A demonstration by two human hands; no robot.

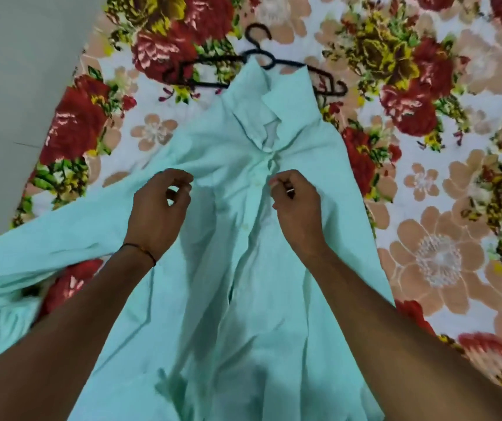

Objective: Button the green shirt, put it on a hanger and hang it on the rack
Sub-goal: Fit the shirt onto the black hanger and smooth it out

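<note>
The light green shirt (243,299) lies front-up on a floral bedsheet, collar pointing away from me, one sleeve spread to the left. Its top button looks fastened and the placket gapes lower down. A black hanger (262,60) lies just beyond the collar, partly under it. My left hand (158,214) is at chest height left of the placket, its curled fingertips meeting a raised fold of the cloth. My right hand (296,208), with a ring on one finger, has its fingers curled at the placket's right edge next to a white button (257,184).
The floral bedsheet (426,177) spreads to the right and far side of the shirt. A grey floor (16,86) lies beyond the bed's left edge. No rack is in view.
</note>
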